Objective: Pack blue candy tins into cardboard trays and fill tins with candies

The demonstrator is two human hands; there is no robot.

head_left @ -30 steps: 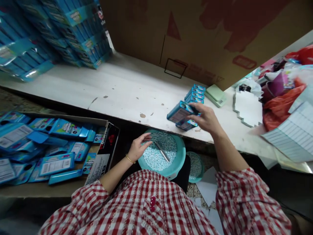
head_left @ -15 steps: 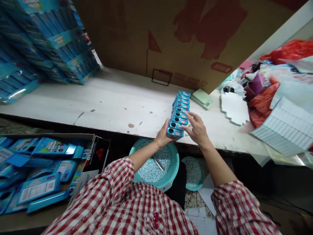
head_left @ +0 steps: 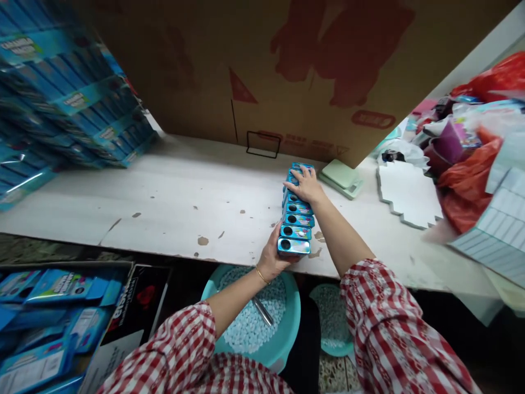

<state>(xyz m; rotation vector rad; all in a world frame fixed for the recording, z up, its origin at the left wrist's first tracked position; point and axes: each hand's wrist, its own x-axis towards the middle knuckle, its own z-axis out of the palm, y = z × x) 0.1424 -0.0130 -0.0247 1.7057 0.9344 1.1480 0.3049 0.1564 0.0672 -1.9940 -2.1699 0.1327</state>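
A row of small blue boxes [head_left: 297,220] stands along the white table, reaching from its front edge back toward the green scale. Round the left side and near end of that row curls my left hand [head_left: 273,256], gripping it. Across the top of the row's far part lies my right hand [head_left: 305,186], its fingers spread and touching the boxes. It hides some of the boxes beneath it. Below the table edge, a turquoise basin [head_left: 293,312] holds many small pale-blue pieces and a metal scoop [head_left: 262,312].
A large cardboard box [head_left: 197,82] stands at the back. Stacked blue packages [head_left: 82,104] rise at the left, above a carton of blue packs [head_left: 53,290]. The green scale [head_left: 342,175], a stepped white card [head_left: 406,191] and red plastic bags [head_left: 471,164] are at the right. A smaller basin [head_left: 338,347] sits below.
My right hand has moved from beside the near boxes to the top of the row's far part. My left hand keeps hold of the near end. The camera view has shifted.
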